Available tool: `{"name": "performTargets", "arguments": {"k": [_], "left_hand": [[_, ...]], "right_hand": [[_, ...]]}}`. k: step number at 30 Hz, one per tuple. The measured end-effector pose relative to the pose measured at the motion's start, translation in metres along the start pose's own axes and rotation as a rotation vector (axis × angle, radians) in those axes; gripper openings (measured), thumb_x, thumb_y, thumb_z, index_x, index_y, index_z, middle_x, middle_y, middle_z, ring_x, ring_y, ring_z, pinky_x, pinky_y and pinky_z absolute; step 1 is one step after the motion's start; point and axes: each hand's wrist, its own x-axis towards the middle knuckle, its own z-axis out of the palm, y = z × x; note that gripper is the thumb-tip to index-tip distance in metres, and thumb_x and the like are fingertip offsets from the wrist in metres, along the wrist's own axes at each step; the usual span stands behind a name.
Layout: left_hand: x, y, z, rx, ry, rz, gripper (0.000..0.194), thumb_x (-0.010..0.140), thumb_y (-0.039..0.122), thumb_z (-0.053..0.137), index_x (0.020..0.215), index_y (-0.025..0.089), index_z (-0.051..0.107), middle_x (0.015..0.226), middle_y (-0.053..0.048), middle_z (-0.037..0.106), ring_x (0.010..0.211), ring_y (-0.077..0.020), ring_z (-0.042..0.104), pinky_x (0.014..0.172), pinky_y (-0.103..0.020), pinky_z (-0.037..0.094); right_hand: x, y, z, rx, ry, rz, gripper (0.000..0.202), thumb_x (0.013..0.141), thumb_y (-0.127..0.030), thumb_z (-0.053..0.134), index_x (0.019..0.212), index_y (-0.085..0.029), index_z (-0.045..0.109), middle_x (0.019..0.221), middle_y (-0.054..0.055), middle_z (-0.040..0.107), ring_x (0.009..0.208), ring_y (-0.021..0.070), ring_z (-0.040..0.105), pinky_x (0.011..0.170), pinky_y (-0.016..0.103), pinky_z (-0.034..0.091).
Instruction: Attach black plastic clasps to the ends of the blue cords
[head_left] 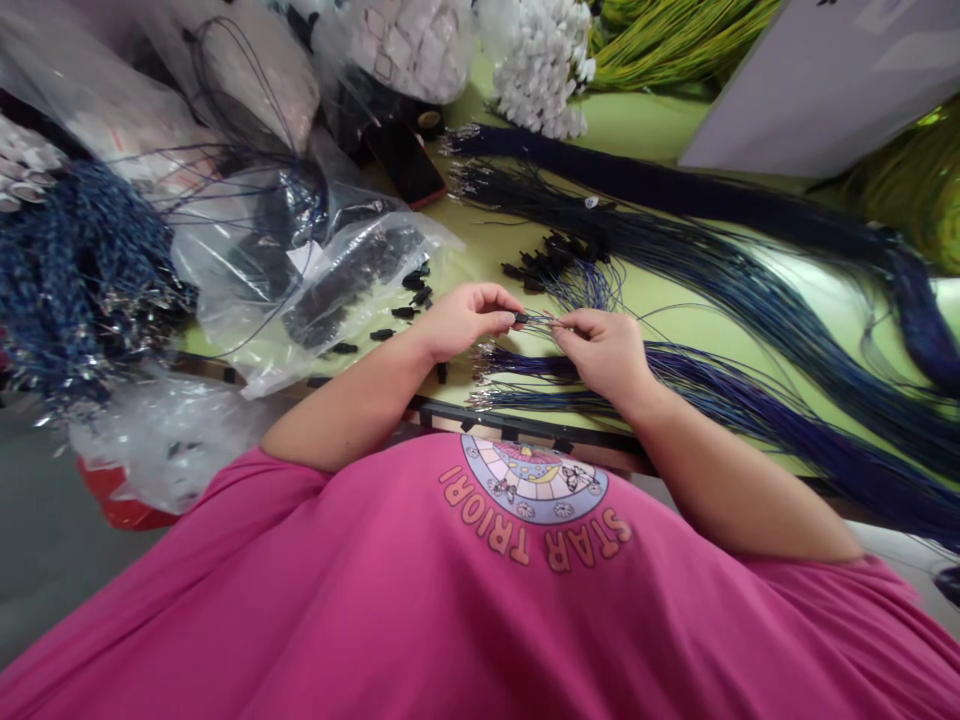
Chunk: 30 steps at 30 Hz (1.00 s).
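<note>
My left hand (474, 318) pinches a small black connector (520, 318) between thumb and fingers. Facing it, my right hand (604, 350) has its fingertips closed on thin wires (541, 322) that reach to the connector. I cannot tell how far the wire ends sit inside it. Just behind the hands lies a pile of black connectors (551, 262) with blue wires (592, 285) attached. Below the right hand run bundles of dark blue wires (675, 375), their metal-tipped ends (487, 385) pointing left. Several loose black connectors (405, 312) lie left of my left hand.
A clear plastic bag (352, 270) of black parts covers the left of the green table (637, 120). Behind are a phone (407, 165), white connectors (540, 70) and yellow-green wires (675, 40). Long dark wire bundles (675, 190) cross the right side. Blue wires (82, 260) hang at far left.
</note>
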Motion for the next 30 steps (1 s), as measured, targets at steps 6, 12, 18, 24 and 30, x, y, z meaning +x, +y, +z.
{"name": "performTargets", "arguments": {"k": [6, 12, 18, 24, 30], "left_hand": [[0.001, -0.003, 0.002, 0.034, -0.002, -0.007, 0.028, 0.071, 0.03, 0.073, 0.092, 0.013, 0.067, 0.089, -0.005, 0.073, 0.08, -0.0132, 0.065, 0.082, -0.032, 0.05], [0.0, -0.003, 0.01, 0.032, -0.028, -0.009, 0.028, 0.067, 0.03, 0.077, 0.087, 0.012, 0.068, 0.086, -0.006, 0.073, 0.077, -0.0139, 0.066, 0.081, -0.033, 0.052], [0.003, -0.009, 0.005, 0.098, 0.017, 0.057, 0.03, 0.071, 0.033, 0.074, 0.092, 0.013, 0.069, 0.091, -0.006, 0.073, 0.08, -0.0139, 0.065, 0.08, -0.032, 0.051], [0.014, -0.012, -0.004, 0.361, 0.252, 0.132, 0.023, 0.077, 0.026, 0.065, 0.097, 0.016, 0.069, 0.092, -0.003, 0.071, 0.081, -0.0132, 0.062, 0.083, -0.028, 0.048], [0.022, -0.012, -0.005, 0.564, 0.337, 0.236, 0.024, 0.082, 0.026, 0.06, 0.101, 0.016, 0.071, 0.099, -0.005, 0.07, 0.087, -0.0157, 0.06, 0.088, -0.029, 0.044]], "right_hand": [[-0.002, 0.0, 0.003, -0.009, -0.011, -0.023, 0.021, 0.08, -0.024, 0.056, 0.079, -0.018, 0.076, 0.069, 0.001, 0.071, 0.063, 0.014, 0.059, 0.062, 0.026, 0.04], [-0.003, -0.001, 0.01, 0.039, -0.08, -0.079, 0.02, 0.082, -0.022, 0.056, 0.08, -0.019, 0.076, 0.075, 0.001, 0.073, 0.068, 0.0138, 0.063, 0.066, 0.025, 0.042], [0.001, 0.002, 0.007, 0.01, -0.087, -0.063, 0.024, 0.088, -0.031, 0.055, 0.082, -0.018, 0.074, 0.071, 0.002, 0.069, 0.066, 0.0147, 0.059, 0.064, 0.026, 0.042], [-0.005, -0.004, 0.003, -0.28, -0.001, -0.341, 0.035, 0.096, -0.029, 0.041, 0.107, -0.019, 0.072, 0.106, 0.012, 0.068, 0.096, 0.0235, 0.059, 0.087, 0.037, 0.044], [-0.002, 0.0, 0.019, -0.426, -0.437, -0.297, 0.03, 0.092, -0.026, 0.046, 0.102, -0.017, 0.073, 0.101, 0.011, 0.066, 0.086, 0.02, 0.061, 0.075, 0.03, 0.046]]}}
